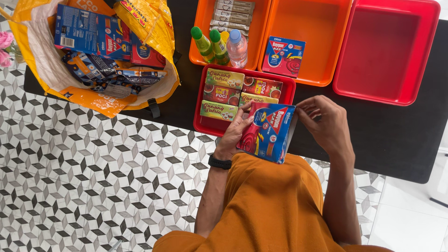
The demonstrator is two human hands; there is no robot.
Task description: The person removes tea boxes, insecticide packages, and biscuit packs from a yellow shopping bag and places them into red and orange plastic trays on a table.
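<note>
A blue and red flat box (pixel 268 131) is held upright in front of my body, over the near edge of the black table (pixel 387 140). My left hand (pixel 235 133) grips its left side, thumb on the front face. My right hand (pixel 324 123) holds its right edge with fingers curled. Just beyond the box sits a small red tray (pixel 201 122) holding several green and red packets (pixel 219 110). A matching blue and red box (pixel 283 57) lies in an orange tray (pixel 326 74) farther back.
A yellow bag (pixel 93 100) of boxes and packets sits at the table's left end. An orange tray (pixel 198 58) holds two green-capped bottles (pixel 211 45), a water bottle (pixel 237 48) and sachets. A large red tray (pixel 387 95) stands at the right. Patterned tile floor (pixel 93 177) lies below.
</note>
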